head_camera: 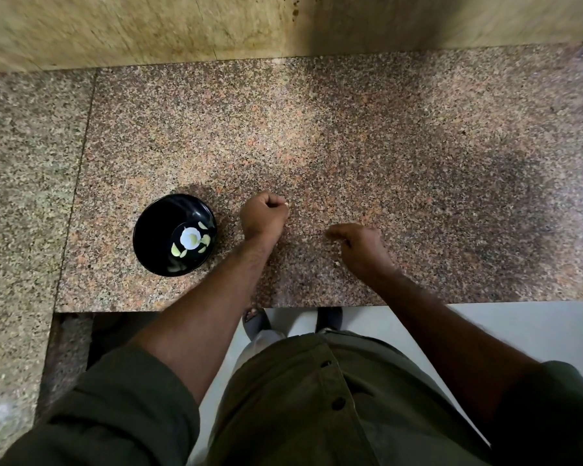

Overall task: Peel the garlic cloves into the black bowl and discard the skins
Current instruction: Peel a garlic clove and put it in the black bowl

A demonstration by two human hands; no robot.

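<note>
Head view, looking down at a speckled granite counter [350,136]. Black bowl [174,234] sits left of centre in the frame, upright on the counter, near the front edge. Inside it: several pale yellow-green peeled garlic cloves [175,250] scattered on the bottom, around a bright white round spot at the bowl's centre; cannot tell whether that spot is a reflection or an object.

Left hand [264,215] just right of the bowl, not touching it. Fingers curled in toward the palm in a fist, back of hand up. A tiny whitish bit [285,205] shows at the fingertips on the fist's right side; too small to tell if it is a clove or a skin, so what the fist holds is unclear.

Right hand [359,245] right of centre, lower than the left, apart from it. Fingers bent and bunched, pointing toward frame left, low over the counter. Fingertips blurred; cannot tell if they pinch anything or touch the stone. A small pale fleck [336,263] lies on the counter just below this hand.

Both forearms bare, olive-green sleeves [122,405] rolled up at the bottom of the frame. Olive buttoned shirt [317,398] bottom centre. Feet in dark sandals [256,322] on a pale floor below the counter edge. Beige stone wall [148,25] across the top of the frame.
</note>
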